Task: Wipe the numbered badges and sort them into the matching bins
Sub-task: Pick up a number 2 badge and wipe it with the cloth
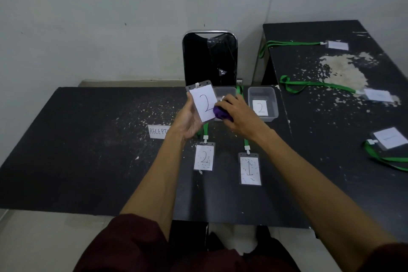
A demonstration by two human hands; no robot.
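Observation:
My left hand (187,122) holds up a clear badge with a white card marked 2 (203,102) above the table. My right hand (238,115) grips a bunched purple cloth (221,113) that touches the badge's lower right corner. Two speckled badges lie flat on the black table (88,150): one marked 2 (204,157) and one marked 1 (250,169), each on a green lanyard. A clear bin labelled 2 (262,102) stands at the back. A second clear bin (225,93) sits left of it, mostly hidden behind my hands.
A white label reading RECEPT (158,131) lies left of my hands. A black chair (209,57) stands behind the table. A second black table (353,117) on the right carries several blank badges with green lanyards and a large worn pale patch (344,70).

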